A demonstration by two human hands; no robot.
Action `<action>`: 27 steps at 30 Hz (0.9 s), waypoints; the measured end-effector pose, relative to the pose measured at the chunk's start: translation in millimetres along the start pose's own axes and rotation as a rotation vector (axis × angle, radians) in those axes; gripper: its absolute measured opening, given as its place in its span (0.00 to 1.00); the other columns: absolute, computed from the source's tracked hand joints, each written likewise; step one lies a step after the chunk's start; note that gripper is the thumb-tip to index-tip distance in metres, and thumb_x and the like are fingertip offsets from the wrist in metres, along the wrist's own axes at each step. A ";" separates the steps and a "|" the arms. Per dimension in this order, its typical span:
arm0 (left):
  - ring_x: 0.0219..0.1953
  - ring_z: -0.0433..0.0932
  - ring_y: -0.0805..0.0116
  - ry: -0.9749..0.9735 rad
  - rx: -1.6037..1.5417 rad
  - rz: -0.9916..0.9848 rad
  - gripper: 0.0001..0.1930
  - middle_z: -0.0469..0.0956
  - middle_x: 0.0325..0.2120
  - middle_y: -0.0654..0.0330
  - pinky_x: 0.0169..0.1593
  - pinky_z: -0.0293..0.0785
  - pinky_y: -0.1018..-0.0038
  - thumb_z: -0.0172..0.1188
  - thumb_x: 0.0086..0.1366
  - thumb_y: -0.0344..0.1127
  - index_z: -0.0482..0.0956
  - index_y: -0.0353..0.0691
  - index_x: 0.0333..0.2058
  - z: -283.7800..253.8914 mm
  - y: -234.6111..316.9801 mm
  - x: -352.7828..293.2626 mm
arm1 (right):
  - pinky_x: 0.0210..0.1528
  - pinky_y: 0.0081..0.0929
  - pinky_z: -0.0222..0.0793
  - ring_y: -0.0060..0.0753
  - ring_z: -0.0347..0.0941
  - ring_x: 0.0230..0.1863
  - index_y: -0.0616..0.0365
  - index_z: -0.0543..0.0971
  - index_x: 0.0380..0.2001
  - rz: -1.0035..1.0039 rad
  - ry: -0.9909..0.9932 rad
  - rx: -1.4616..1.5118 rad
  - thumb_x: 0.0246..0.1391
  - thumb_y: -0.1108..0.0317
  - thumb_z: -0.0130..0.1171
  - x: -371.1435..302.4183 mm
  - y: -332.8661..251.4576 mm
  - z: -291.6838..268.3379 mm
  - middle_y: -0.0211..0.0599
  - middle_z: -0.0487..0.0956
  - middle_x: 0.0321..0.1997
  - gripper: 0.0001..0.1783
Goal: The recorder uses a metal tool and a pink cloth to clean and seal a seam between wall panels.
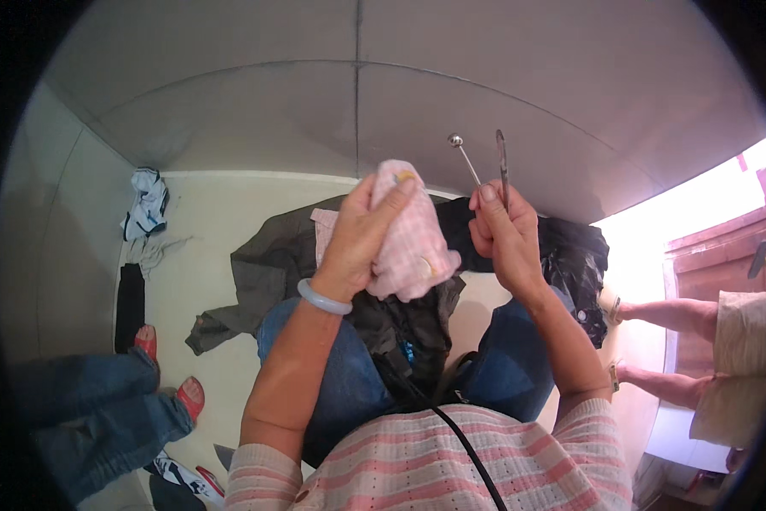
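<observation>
Left hand (357,234) grips pink cloth (413,243); right hand (507,230) pinches two metal rods (468,162). Dark clothes (268,247) lie on the floor (197,255), other people's legs (110,426) either side.

We see pale pink and white checks on the cloth (404,243) — small touches of yellow on it too — and plain shiny silver on the ball-ended rod (465,158) and the slim metal tool (503,162). We count a milky blue-grey bangle (324,296), a striped top (485,456) in pink and white, blue jeans (336,358), a black cord (472,456), a dark grey garment (272,238) and a glossy black bag (589,285). We also find a cream floor (191,204), a grey wall (263,119) with darker seams, red shoes (190,398), beige shorts (745,341) and a reddish-brown door (711,281).
</observation>
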State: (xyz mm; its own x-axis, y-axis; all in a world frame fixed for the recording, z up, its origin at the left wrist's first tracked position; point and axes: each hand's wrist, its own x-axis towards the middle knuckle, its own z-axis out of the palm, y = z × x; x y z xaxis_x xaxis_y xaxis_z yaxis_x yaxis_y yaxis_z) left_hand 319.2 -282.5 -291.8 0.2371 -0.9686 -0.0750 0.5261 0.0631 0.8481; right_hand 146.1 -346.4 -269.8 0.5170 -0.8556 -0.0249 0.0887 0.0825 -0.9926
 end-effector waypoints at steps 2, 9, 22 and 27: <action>0.31 0.74 0.79 -0.021 -0.025 -0.046 0.16 0.74 0.31 0.65 0.35 0.73 0.80 0.60 0.62 0.41 0.72 0.36 0.42 4.6 -6.5 -1.3 | 0.15 0.17 0.43 0.11 0.49 0.14 0.58 0.68 0.29 -0.040 -0.003 0.010 0.64 0.59 0.45 1.1 4.5 1.8 0.19 0.57 0.14 0.15; 0.30 0.75 0.73 -0.029 0.410 0.175 0.18 0.77 0.27 0.59 0.32 0.70 0.74 0.59 0.62 0.45 0.75 0.32 0.36 8.0 -14.9 -3.5 | 0.22 0.39 0.66 0.49 0.73 0.22 0.59 0.67 0.32 -0.485 0.152 -1.059 0.56 0.67 0.49 7.5 22.4 22.3 0.47 0.74 0.21 0.06; 0.33 0.77 0.70 0.197 0.475 0.262 0.16 0.80 0.29 0.52 0.37 0.70 0.73 0.52 0.66 0.41 0.76 0.29 0.40 3.5 -15.9 -7.0 | 0.25 0.38 0.68 0.49 0.75 0.26 0.62 0.63 0.33 -0.296 0.130 -1.084 0.53 0.71 0.51 12.8 32.6 37.3 0.50 0.74 0.24 0.09; 0.30 0.72 0.76 0.299 0.282 0.264 0.15 0.78 0.26 0.58 0.35 0.70 0.75 0.52 0.66 0.39 0.76 0.29 0.36 -15.3 -6.6 3.6 | 0.19 0.18 0.53 0.13 0.53 0.18 0.59 0.63 0.31 -0.117 0.215 -0.398 0.56 0.65 0.56 24.1 55.9 16.8 0.21 0.60 0.17 0.14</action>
State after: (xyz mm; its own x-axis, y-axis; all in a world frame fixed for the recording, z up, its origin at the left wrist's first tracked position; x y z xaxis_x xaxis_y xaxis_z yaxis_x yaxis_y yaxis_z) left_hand 329.2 -282.7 -305.7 0.5786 -0.8141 0.0494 0.1847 0.1898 0.9643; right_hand 177.8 -353.8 -323.9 0.3314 -0.9373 0.1081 -0.2195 -0.1881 -0.9573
